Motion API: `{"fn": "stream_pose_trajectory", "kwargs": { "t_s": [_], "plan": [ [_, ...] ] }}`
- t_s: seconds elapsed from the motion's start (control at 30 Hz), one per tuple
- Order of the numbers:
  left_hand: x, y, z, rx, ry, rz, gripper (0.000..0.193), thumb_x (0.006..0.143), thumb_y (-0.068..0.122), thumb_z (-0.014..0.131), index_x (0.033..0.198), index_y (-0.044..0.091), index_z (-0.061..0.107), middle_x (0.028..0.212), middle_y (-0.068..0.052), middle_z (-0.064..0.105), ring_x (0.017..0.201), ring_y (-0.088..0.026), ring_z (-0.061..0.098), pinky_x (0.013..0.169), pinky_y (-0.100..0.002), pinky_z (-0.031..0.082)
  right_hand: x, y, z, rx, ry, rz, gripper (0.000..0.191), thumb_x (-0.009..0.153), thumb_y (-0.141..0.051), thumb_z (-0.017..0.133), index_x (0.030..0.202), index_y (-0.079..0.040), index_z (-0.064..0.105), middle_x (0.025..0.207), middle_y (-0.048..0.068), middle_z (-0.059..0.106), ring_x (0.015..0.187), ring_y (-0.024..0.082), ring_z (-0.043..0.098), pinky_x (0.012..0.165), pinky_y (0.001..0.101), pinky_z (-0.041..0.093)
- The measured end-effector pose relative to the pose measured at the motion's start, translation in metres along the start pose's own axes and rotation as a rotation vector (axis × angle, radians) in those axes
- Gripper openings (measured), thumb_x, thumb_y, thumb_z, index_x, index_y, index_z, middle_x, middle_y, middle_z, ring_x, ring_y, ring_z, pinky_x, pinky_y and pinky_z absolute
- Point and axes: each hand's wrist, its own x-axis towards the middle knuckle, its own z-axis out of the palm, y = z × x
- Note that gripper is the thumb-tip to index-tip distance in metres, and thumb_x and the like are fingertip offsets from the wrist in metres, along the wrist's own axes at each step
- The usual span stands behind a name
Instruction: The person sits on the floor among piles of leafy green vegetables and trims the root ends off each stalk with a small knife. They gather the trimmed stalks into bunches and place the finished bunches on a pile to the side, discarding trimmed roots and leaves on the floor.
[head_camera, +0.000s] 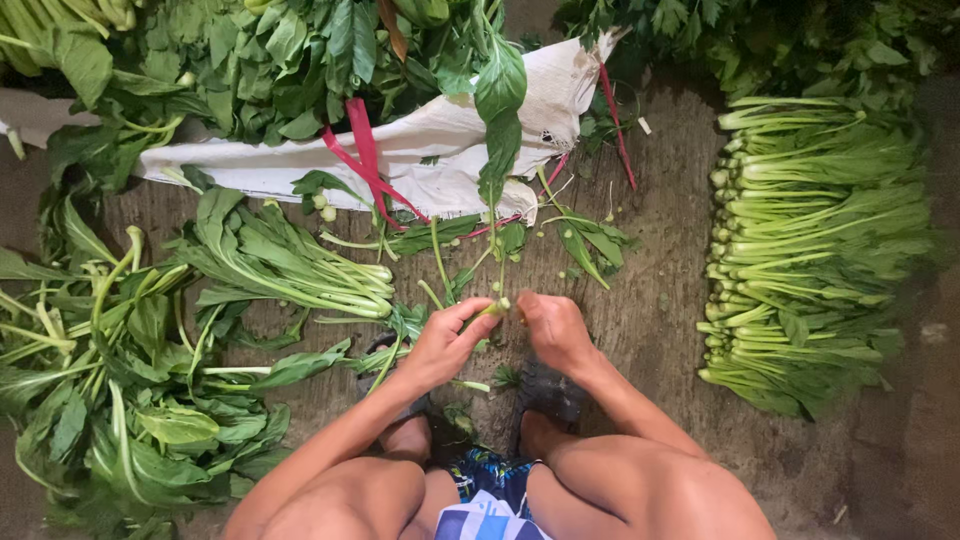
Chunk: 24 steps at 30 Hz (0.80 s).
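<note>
A loose heap of leafy greens (120, 390) spreads over the left side of the concrete floor (660, 320), a white sack (440, 140) with more greens and red ties lies along its far edge, and a neat stack of trimmed stalks (810, 250) sits at the right, cut ends toward the middle. Smaller, a tidy bundle (300, 270) lies left of centre. Between them, the left hand (445, 345) and right hand (555, 330) both pinch shut on the root end of one leafy stalk (500, 150), its long axis running from the hands to the far edge, leaf tip pointing away.
</note>
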Motion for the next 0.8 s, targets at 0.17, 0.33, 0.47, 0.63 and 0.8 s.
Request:
{"fn": "stream_pose_trajectory", "kwargs": {
  "t_s": [0.17, 0.33, 0.47, 0.63, 0.8],
  "plan": [
    [0.001, -0.004, 0.000, 0.046, 0.083, 0.205, 0.031, 0.110, 0.020, 0.054, 0.132, 0.002, 0.065, 0.107, -0.003, 0.068, 0.101, -0.011, 0.061, 0.091, -0.028, 0.050, -0.006, 0.042, 0.001, 0.802, -0.123, 0.505, 0.047, 0.106, -0.053, 0.047, 0.086, -0.012, 0.058, 0.065, -0.009, 0.043, 0.046, 0.005, 0.041, 0.039, 0.0245, 0.030],
    [0.002, -0.021, 0.008, -0.099, 0.084, 0.121, 0.031, 0.104, 0.020, 0.062, 0.125, -0.001, 0.070, 0.105, -0.002, 0.068, 0.099, -0.011, 0.063, 0.089, -0.027, 0.052, -0.005, 0.052, 0.023, 0.544, -0.050, 0.131, 0.016, 0.093, -0.015, 0.074, 0.103, -0.007, 0.063, 0.089, -0.001, 0.058, 0.076, 0.008, 0.054, 0.066, 0.0260, 0.045],
    [0.004, -0.039, 0.002, -0.370, 0.116, -0.017, 0.029, 0.103, 0.021, 0.065, 0.121, 0.001, 0.072, 0.106, 0.002, 0.072, 0.097, -0.007, 0.064, 0.088, -0.025, 0.054, -0.004, 0.042, 0.010, 0.636, 0.069, 0.302, 0.018, 0.086, -0.009, 0.066, 0.104, -0.009, 0.065, 0.091, 0.001, 0.063, 0.077, 0.011, 0.059, 0.067, 0.0290, 0.051],
    [-0.009, -0.045, -0.017, -0.431, 0.021, -0.247, 0.027, 0.100, 0.023, 0.069, 0.122, 0.006, 0.073, 0.094, 0.001, 0.069, 0.083, -0.005, 0.061, 0.069, -0.023, 0.048, -0.005, 0.034, -0.024, 0.611, 0.130, -0.060, 0.016, 0.089, -0.007, 0.072, 0.101, -0.007, 0.062, 0.107, 0.002, 0.067, 0.099, 0.011, 0.063, 0.088, 0.0285, 0.051],
    [-0.015, -0.031, -0.025, -0.284, -0.243, -0.214, 0.022, 0.095, 0.019, 0.074, 0.112, 0.006, 0.075, 0.093, 0.005, 0.073, 0.083, -0.002, 0.063, 0.074, -0.021, 0.053, -0.007, 0.040, -0.037, 0.355, 0.108, 0.111, 0.022, 0.085, -0.003, 0.080, 0.096, -0.007, 0.060, 0.096, 0.002, 0.068, 0.085, 0.011, 0.062, 0.078, 0.0285, 0.053]
  ]
}}
